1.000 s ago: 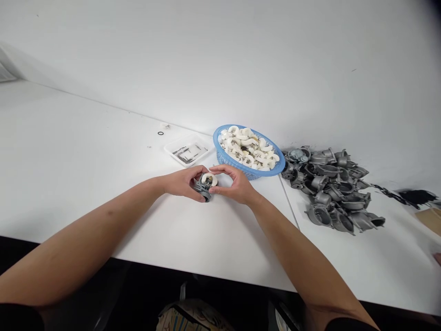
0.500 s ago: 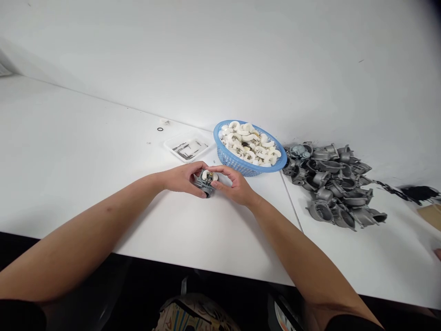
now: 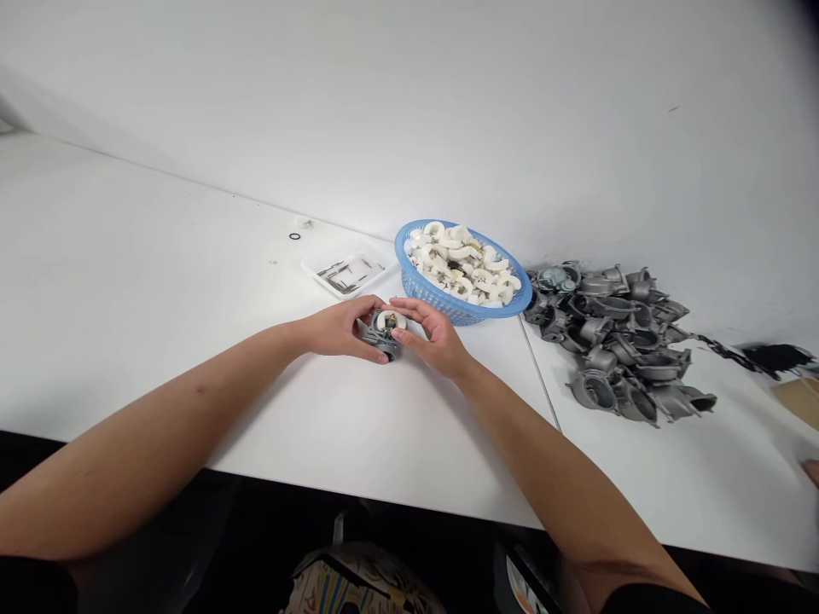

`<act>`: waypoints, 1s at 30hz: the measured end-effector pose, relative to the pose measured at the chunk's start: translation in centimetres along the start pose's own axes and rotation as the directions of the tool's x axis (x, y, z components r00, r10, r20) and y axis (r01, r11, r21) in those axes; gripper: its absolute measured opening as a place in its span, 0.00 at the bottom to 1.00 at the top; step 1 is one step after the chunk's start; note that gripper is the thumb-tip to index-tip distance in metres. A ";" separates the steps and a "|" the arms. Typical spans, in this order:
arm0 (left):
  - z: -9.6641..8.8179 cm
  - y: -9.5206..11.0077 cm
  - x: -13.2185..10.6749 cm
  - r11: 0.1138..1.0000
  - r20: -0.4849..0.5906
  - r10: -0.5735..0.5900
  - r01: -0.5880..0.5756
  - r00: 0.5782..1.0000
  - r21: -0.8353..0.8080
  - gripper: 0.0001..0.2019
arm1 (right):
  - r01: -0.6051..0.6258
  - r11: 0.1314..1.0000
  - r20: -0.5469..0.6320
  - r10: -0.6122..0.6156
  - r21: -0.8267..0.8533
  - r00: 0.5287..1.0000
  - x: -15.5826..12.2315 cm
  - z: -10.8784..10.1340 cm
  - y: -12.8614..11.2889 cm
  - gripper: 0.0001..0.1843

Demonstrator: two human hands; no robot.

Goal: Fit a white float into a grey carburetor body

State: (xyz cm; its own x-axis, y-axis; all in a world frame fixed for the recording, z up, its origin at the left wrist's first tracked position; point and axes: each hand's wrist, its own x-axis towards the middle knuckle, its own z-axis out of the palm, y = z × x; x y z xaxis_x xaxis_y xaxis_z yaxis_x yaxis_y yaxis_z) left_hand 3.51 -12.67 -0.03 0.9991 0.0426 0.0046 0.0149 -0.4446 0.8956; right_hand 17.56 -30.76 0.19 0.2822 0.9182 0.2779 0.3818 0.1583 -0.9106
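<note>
A small grey metal carburetor body (image 3: 380, 340) is held just above or on the white table, its open side facing up. Seated in that open side is a white C-shaped float (image 3: 391, 321) with a small brass-coloured part in its middle. My left hand (image 3: 342, 328) wraps round the carburetor's left side, thumb at the near edge and fingers behind. From the right, my right hand (image 3: 432, 337) curves about the same carburetor, its thumb at the float's near right end and its fingers along the far side. Both palms hide much of the casting.
Behind my hands, a blue basket (image 3: 432, 298) is heaped with white floats (image 3: 457, 260). A shallow white tray (image 3: 313, 266) holds thin metal pins. A black ring (image 3: 295, 236) lies farther back. Grey metal castings (image 3: 614, 333) are piled right. Another person's hand (image 3: 811, 469) shows at the right edge.
The carburetor has tipped slightly, and the white float now shows more fully as a C. My right fingers have lifted a little and straightened; my left hand keeps its hold.
</note>
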 end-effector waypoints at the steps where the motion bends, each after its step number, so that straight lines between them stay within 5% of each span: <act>1: 0.0 0.0 0.0 1.000 0.002 0.001 -0.001 1.000 -0.002 0.32 | -0.007 1.000 0.007 0.007 0.027 1.000 0.0 0.1 0.1 0.26; 8: -0.1 -0.1 0.1 0.999 -0.015 0.006 -0.006 1.000 0.048 0.35 | -0.022 0.996 0.047 0.018 0.083 0.999 -0.4 0.6 0.7 0.28; 18: -0.1 0.1 -0.4 0.993 -0.100 0.076 -0.066 0.992 0.094 0.49 | 0.112 0.969 0.055 -0.102 -0.222 0.993 -0.5 0.4 1.4 0.26; 30: -0.9 0.6 -0.6 0.985 -0.111 0.105 -0.087 0.988 0.151 0.27 | 0.061 0.964 -0.056 -0.077 -0.258 0.995 -0.6 0.8 1.5 0.21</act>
State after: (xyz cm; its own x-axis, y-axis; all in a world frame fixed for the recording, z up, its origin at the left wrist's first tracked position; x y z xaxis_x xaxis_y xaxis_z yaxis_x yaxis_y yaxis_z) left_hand 2.84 -12.14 0.90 0.9845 0.0949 0.1478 -0.0666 -0.5769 0.8141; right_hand 17.26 -30.79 -1.57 0.3006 0.8814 0.3643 0.6123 0.1145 -0.7823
